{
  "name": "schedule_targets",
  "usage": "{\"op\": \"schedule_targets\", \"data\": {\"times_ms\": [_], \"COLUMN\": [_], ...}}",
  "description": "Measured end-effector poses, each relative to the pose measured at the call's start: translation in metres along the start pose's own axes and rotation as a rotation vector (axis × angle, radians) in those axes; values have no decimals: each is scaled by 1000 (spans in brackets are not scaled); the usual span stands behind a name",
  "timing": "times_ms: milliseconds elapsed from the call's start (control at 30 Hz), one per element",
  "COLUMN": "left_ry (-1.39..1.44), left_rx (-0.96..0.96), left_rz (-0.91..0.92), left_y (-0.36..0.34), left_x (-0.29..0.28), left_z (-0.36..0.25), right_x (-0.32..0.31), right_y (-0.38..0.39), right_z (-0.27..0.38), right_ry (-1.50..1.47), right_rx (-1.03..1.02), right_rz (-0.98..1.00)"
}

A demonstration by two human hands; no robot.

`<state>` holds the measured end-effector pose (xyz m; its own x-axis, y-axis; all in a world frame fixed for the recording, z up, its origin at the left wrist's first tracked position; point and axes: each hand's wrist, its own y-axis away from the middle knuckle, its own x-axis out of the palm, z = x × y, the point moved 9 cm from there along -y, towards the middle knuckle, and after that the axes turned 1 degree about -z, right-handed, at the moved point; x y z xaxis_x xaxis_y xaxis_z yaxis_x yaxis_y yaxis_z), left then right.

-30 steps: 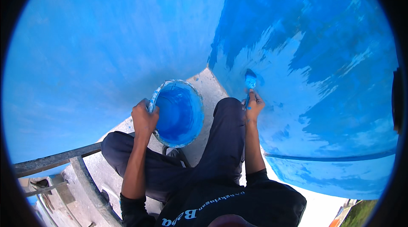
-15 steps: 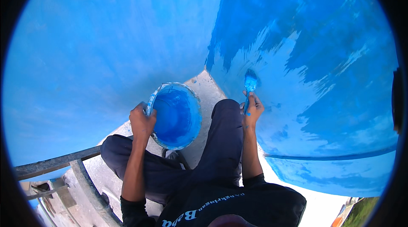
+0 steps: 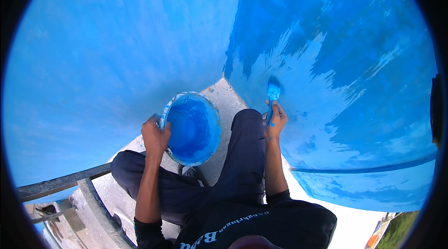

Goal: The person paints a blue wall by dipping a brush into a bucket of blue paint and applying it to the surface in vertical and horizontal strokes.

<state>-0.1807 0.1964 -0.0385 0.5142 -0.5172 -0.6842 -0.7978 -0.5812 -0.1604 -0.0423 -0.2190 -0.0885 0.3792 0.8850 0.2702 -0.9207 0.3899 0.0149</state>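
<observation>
Paintbrush [image 3: 272, 94] blue-smeared, bristles on wall [image 3: 354, 62], right hand [image 3: 275, 120] clamped; left hand [image 3: 155, 136] grips bucket [image 3: 193, 130] rim

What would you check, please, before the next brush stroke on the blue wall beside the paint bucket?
1. Right hand grips the paintbrush firmly: ok.
2. Bristles touching the right wall: ok, the tip sits on it.
3. Left hand holds the rim of the paint bucket: ok.
4. Bucket level: not ok, it is tilted toward the person.
5. Paint left in the bucket: cannot tell, the inside is all blue.
6. Footing on the concrete ledge by the metal rail: cannot tell, feet are hidden.
</observation>
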Motion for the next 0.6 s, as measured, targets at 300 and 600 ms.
{"op": "schedule_targets", "data": {"times_ms": [300, 600], "left_ry": [5, 1], "left_rx": [-29, 14], "left_rz": [11, -7], "left_y": [-1, 0], "left_x": [1, 1], "left_z": [4, 0], "right_x": [-10, -13], "right_y": [-7, -11], "right_z": [3, -2], "right_ry": [-14, -24], "right_rx": [-42, -32], "right_rz": [-40, -33]}}
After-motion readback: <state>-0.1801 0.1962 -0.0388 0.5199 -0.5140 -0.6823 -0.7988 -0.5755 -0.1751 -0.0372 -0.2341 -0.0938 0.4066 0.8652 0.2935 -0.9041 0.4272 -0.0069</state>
